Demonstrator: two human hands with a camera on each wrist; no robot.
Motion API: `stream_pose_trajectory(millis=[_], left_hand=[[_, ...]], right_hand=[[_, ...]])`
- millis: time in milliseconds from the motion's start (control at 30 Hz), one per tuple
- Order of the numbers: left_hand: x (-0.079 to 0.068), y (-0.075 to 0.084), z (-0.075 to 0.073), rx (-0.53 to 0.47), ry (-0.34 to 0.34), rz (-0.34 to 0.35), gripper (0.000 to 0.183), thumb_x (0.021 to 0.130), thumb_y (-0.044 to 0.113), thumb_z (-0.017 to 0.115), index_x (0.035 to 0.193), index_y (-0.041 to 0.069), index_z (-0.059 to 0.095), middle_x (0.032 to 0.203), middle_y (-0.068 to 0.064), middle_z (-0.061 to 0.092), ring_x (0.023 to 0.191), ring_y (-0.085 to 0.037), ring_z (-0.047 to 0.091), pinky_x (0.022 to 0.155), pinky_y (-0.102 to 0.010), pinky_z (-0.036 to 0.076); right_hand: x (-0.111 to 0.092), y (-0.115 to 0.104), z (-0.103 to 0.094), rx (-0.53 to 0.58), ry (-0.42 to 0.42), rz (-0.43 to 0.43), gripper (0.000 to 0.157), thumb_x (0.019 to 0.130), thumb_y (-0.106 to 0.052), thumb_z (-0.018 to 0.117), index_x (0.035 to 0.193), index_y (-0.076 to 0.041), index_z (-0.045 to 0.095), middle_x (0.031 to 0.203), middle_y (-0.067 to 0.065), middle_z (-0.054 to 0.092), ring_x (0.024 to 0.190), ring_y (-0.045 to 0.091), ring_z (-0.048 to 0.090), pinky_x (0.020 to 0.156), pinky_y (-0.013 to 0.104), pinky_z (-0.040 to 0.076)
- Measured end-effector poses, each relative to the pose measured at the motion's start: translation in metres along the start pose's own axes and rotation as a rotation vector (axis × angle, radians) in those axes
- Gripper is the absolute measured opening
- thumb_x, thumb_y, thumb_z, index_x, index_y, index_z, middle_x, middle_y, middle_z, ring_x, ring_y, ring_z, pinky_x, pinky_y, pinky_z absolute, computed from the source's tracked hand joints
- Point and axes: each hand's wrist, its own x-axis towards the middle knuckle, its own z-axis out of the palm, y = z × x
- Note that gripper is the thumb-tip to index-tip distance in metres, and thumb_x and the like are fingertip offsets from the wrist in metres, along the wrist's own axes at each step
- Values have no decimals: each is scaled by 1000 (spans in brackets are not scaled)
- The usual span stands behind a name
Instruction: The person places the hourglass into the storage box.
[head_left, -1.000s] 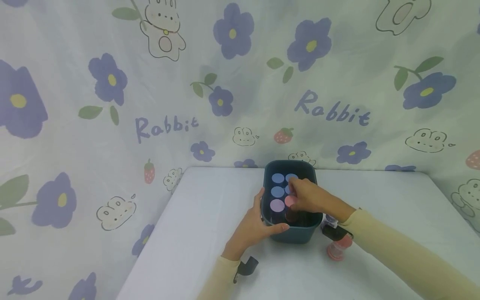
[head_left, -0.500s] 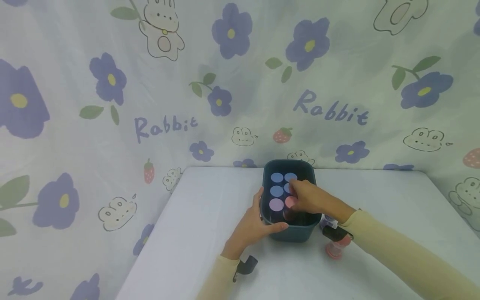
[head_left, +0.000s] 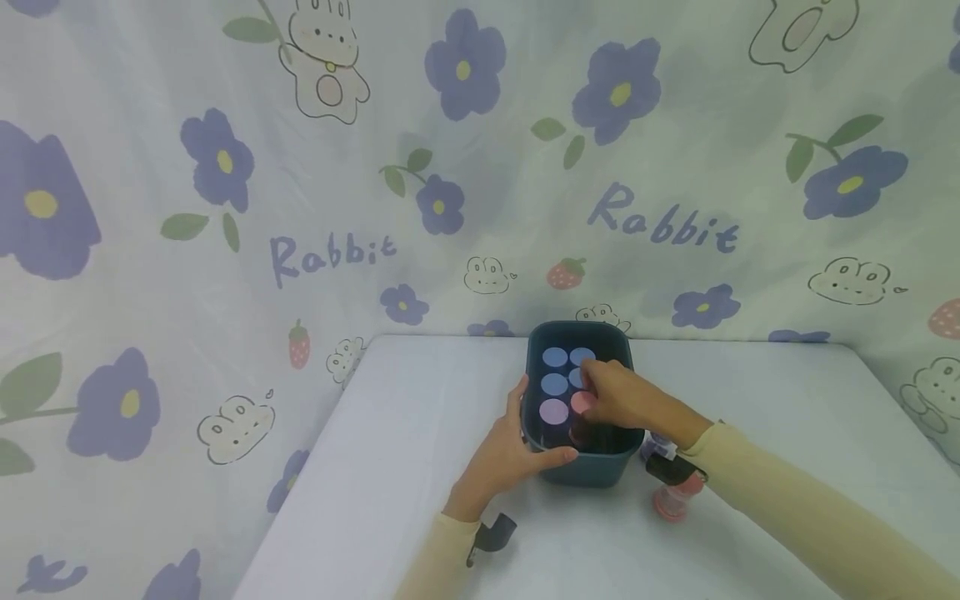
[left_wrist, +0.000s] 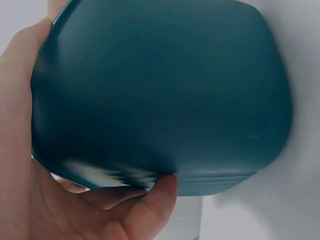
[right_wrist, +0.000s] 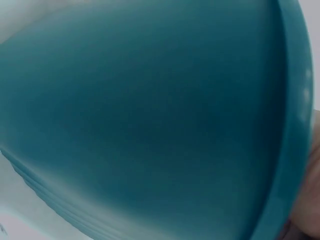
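Note:
In the head view my left hand (head_left: 504, 450) holds the dark teal plastic bin (head_left: 581, 471) at its near left corner, thumb along the front rim. The left wrist view shows its fingers against the bin wall (left_wrist: 165, 90). My right hand (head_left: 618, 396) reaches over the right rim into the bin. Its thumb and fingers pinch at a round pink cap (head_left: 582, 403), seemingly the top of a sand timer; its lower part is hidden. Beside it stands a purple cap (head_left: 554, 412), with several blue caps (head_left: 555, 384) in rows behind. The right wrist view is mostly bin wall (right_wrist: 150, 115).
On the white table (head_left: 405, 467), right of the bin, stands a clear piece with pink ends (head_left: 671, 504), like a sand timer. A purple one (head_left: 654, 447) is partly hidden behind the right wrist. A printed cloth (head_left: 510, 167) hangs behind the table.
Almost nothing differs. Both hands keep their places on and in the bin, and the caps stay in their rows; the head view shifts very slightly.

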Motion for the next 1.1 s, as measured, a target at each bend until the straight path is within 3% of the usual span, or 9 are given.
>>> stream_pose_trajectory(millis=[500, 700, 867, 1100], left_hand=[[1, -2, 1, 5, 5, 5, 127, 72, 76, 78, 166, 34, 2, 165, -1, 42, 145, -25, 49, 118, -59, 43], [0, -2, 1, -12, 0, 13, 127, 73, 74, 79, 166, 35, 3, 165, 1, 42, 146, -24, 49, 118, -59, 44], [0, -1, 0, -15, -3, 11, 126, 73, 74, 79, 165, 37, 2, 166, 1, 40, 147, -24, 48, 118, -60, 43], [0, 0, 0, -23, -7, 3, 127, 72, 73, 80, 165, 37, 2, 166, 1, 39, 148, -25, 46, 118, -62, 42]], right_hand=[[-3, 0, -1, -3, -8, -17, 32, 85, -10, 82, 107, -6, 59, 79, 2, 65, 70, 13, 60, 62, 26, 58], [-11, -1, -10, 17, -12, -8, 43, 86, -15, 83, 121, -2, 61, 98, 10, 73, 81, 17, 66, 77, 36, 65], [-27, 0, -29, 58, 71, -36, 52, 87, -15, 83, 132, 0, 59, 120, 18, 71, 105, 29, 70, 93, 47, 63], [-59, 14, -49, 113, 238, -41, 45, 91, -18, 79, 130, -3, 63, 121, 15, 72, 113, 33, 69, 103, 57, 56]])
